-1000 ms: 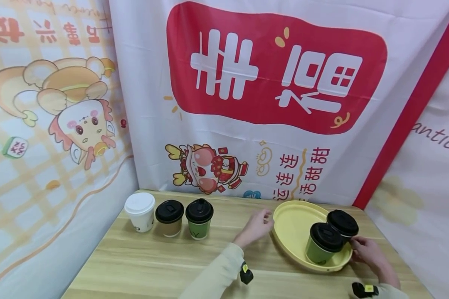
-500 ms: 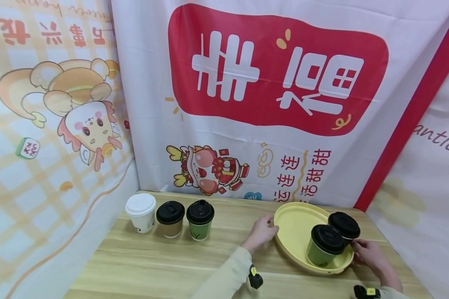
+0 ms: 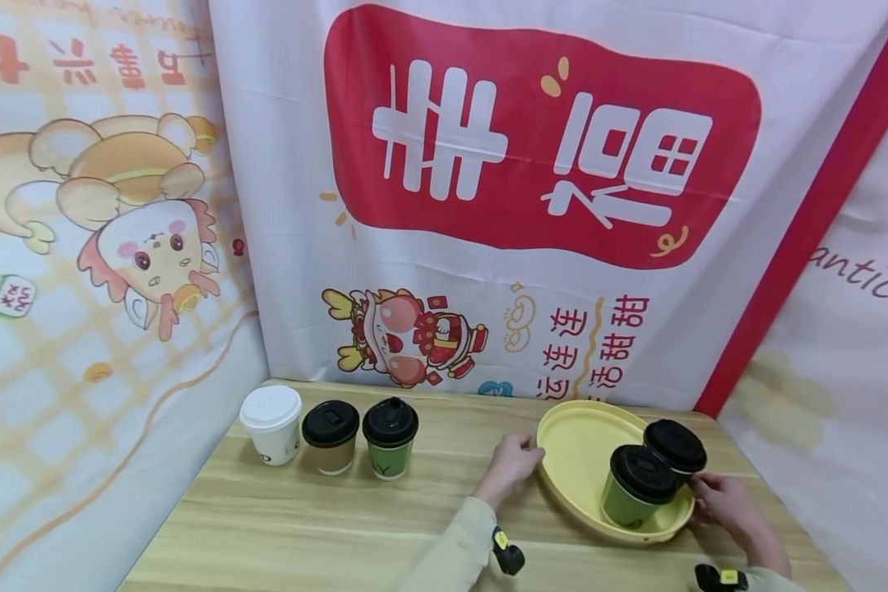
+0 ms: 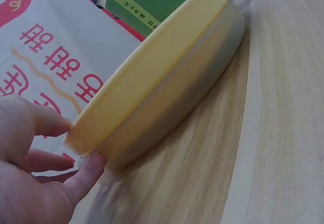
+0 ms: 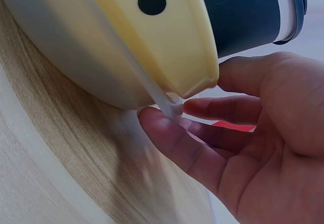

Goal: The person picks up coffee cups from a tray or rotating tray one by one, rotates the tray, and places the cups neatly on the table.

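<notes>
A round yellow tray (image 3: 573, 448) is on the right of the wooden table in the head view, carrying two lidded paper coffee cups: a green one (image 3: 627, 503) in front and one with a black lid (image 3: 677, 444) behind it. My left hand (image 3: 509, 467) pinches the tray's left end; in the left wrist view its thumb is under the tray wall (image 4: 147, 87) and a finger is at the upper rim. At the opposite end, my right hand (image 3: 733, 503) grips the rim beside the rear cup. The right wrist view shows that cup's dark side (image 5: 243, 19) close above the fingers.
At the table's back left stand a white cup (image 3: 272, 427), a brown cup (image 3: 331, 440) with a black lid, and a green cup (image 3: 390, 440) with a black lid. A printed cloth (image 3: 289, 271) hangs along the table's back edge.
My left hand has moved right from beside the tray to hold its left rim. My right hand keeps its place at the right end. The cups have stayed put.
</notes>
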The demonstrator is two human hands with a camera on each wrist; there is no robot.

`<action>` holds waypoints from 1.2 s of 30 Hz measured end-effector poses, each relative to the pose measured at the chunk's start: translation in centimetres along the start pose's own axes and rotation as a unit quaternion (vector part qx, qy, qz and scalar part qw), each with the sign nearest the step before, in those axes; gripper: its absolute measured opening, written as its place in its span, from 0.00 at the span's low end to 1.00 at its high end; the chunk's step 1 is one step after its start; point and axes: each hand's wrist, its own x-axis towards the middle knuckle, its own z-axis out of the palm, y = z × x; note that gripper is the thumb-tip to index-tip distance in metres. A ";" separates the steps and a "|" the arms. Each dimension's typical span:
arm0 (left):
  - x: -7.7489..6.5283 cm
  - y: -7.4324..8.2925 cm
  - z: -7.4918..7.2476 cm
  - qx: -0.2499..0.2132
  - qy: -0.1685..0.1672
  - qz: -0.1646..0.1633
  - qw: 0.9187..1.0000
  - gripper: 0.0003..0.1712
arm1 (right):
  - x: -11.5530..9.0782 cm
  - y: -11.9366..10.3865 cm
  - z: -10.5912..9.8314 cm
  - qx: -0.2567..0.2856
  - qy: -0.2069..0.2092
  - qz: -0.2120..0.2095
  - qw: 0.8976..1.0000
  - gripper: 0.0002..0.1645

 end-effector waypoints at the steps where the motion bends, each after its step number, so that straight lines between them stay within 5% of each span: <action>1: 0.0 -0.1 0.0 -0.002 0.000 0.001 1.000 0.07 | -0.1 0.0 0.0 -0.001 0.001 0.001 1.000 0.21; 7: 0.1 -0.4 0.1 -0.005 -0.003 0.007 1.000 0.22 | -0.3 -0.4 0.1 -0.016 -0.005 0.005 1.000 0.23; 18: 0.0 0.4 -0.4 0.013 -0.009 -0.011 1.000 0.24 | -1.3 -1.4 -1.0 0.004 -0.074 -0.020 0.997 0.28; 25: 0.1 0.2 -0.2 0.013 -0.007 -0.001 1.000 0.22 | -1.1 -1.7 -1.3 -0.060 -0.045 -0.006 0.997 0.24; 32: 0.1 -0.1 -0.3 0.038 -0.006 -0.003 0.999 0.22 | -1.3 -2.7 -1.1 -0.237 -0.026 -0.074 0.968 0.16; 36: -0.1 0.1 -0.3 0.041 -0.010 -0.004 0.999 0.23 | -1.8 -3.0 -1.4 -0.314 -0.011 -0.134 0.940 0.11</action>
